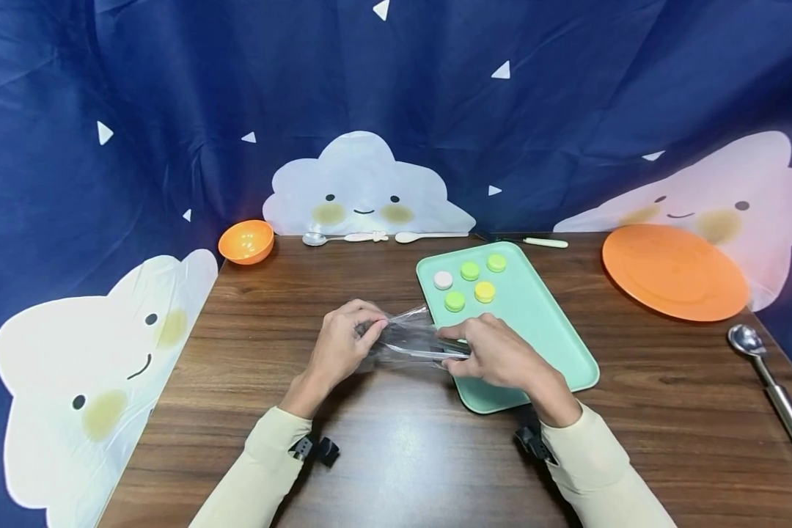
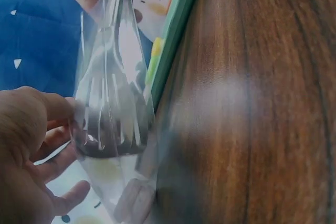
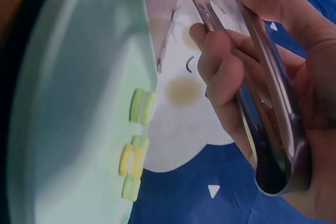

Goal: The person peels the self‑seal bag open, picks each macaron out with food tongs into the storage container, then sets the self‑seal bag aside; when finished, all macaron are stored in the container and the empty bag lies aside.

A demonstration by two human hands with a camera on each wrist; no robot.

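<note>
Now | left hand [image 1: 339,348] fingers pinch crinkly clear plastic wrapper [image 1: 405,334] | right hand [image 1: 498,356] clamps shiny metal tongs [image 3: 262,108] inside it, above brown wooden surface [image 1: 396,440] beside mint-green tray [image 1: 554,323] | wrapper looks light, slippery, tearable; best held at its open edge.

open wood in front of both hands and off to the left. green tray [image 1: 554,345] with macarons [image 1: 470,282] crowds the right side, orange plate [image 1: 675,271] sits further out.

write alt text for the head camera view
Two hands hold metal tongs in a clear plastic bag over a wooden table: left hand pinches the bag, right hand grips the tongs. Five small round macarons sit on a mint tray behind.
</note>
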